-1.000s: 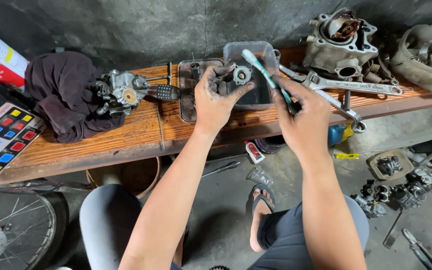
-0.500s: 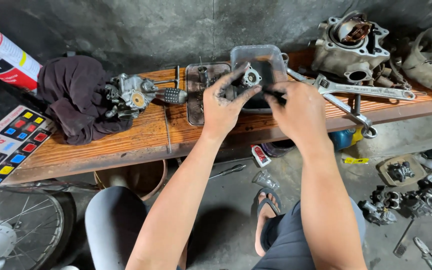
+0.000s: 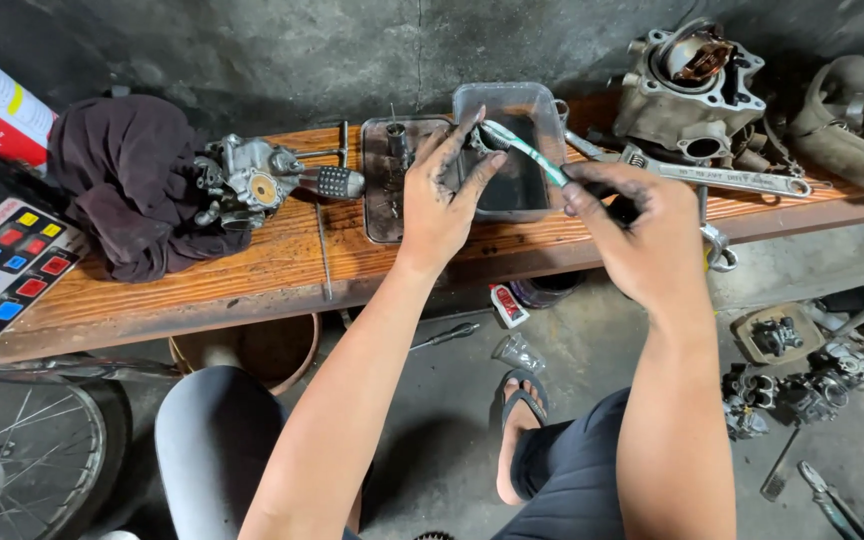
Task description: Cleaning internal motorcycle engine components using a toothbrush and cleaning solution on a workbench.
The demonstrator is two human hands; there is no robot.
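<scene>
My left hand, smeared with black grime, is closed around a small metal engine part that shows only at my fingertips. It hovers over a clear plastic tub of dark liquid on the wooden bench. In my right hand is a green and white toothbrush, its bristle end against the part. A shallow clear tray with small pieces lies just left of the tub.
A carburettor and a dark rag lie on the bench's left. An engine cylinder and an adjustable wrench sit at the right. More parts lie on the concrete floor. A wheel is at lower left.
Both hands dropped from above the bench to the tub. The toothbrush, first held away in my right hand, now touches the part in my left.
</scene>
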